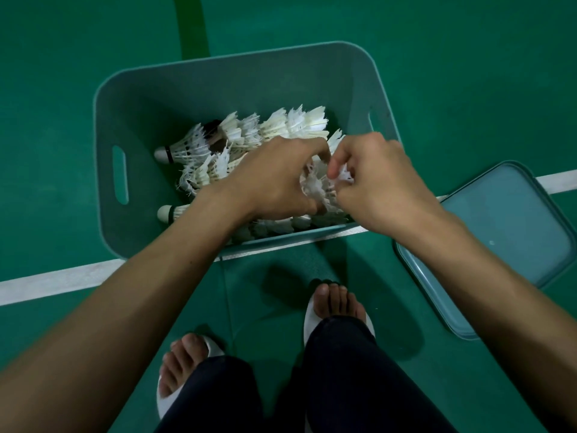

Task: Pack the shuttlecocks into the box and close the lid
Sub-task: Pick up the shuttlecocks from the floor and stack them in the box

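Two hands (274,182) (377,182) on shuttlecocks (318,187) in one box (187,76)

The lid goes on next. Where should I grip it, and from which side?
Probably the lid by its raised rim, on the edge facing the box: it lies flat on the floor, so only the rim offers a hold.

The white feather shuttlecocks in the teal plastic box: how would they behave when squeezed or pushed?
Probably fragile: the white feather shuttlecocks show frayed, split feathers. Likely very light, being thin feathers on small rounded tips. Lying sideways in the teal plastic box, they may roll in a curve.
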A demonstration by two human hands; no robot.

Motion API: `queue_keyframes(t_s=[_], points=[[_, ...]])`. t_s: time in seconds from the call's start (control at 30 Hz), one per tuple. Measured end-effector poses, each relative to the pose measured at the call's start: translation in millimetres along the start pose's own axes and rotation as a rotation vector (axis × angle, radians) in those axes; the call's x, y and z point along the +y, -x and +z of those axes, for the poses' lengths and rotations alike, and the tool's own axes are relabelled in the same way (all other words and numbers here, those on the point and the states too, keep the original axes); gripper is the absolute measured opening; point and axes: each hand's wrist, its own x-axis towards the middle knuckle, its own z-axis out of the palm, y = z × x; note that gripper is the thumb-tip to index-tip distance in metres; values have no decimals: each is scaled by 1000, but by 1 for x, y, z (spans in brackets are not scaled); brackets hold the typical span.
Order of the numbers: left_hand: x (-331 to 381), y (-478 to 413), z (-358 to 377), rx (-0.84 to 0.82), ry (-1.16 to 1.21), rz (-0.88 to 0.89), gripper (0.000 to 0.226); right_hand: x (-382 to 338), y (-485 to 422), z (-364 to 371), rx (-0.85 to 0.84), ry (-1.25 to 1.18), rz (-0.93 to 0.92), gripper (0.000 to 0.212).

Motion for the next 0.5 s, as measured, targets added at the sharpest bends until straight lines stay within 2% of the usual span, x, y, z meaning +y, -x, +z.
queue_keyframes(t_s=[0.13, 0.2, 0.23, 0.3, 0.4, 0.5], points=[[1, -3, 1, 26, -74, -18, 44, -4, -7, 1, -78, 180, -8, 18], [4, -4, 3, 24, -168, -33, 26, -8, -11, 2, -130, 272, -4, 15], [6, -5, 6, 18, -208, -29, 20, -10, -14, 2, -164, 299, 12, 21], [10, -5, 14, -8, -244, -8, 25, -14, -19, 1, -238, 324, 60, 31], [8, -8, 16, -67, -228, -25, 31, -20, -23, 1, -303, 286, 114, 29], [3, -10, 9, -84, -96, -58, 40, -31, -14, -12, -296, 334, 58, 33]])
